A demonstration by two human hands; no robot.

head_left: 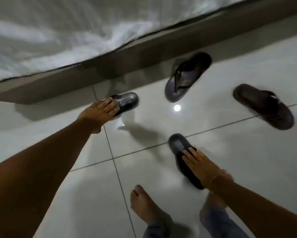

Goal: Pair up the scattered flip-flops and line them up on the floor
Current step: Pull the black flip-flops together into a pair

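Several dark flip-flops lie scattered on a glossy white tiled floor [230,169]. My left hand [99,112] lies over a grey flip-flop [127,101] close to the bed base, fingers spread across its strap end. My right hand [202,167] lies flat on a second grey flip-flop [177,144] nearer to me. A grey-brown flip-flop [185,78] lies farther off by the bed base, toe end toward me. A dark brown flip-flop [263,105] lies at the right, angled. The view is blurred, so I cannot tell whether either hand grips.
A bed with white sheets [58,35] fills the top left, and its brown base [144,57] runs diagonally along the floor. My bare feet [144,206] and jeans cuffs are at the bottom. A ceiling light reflects on the tile [177,108].
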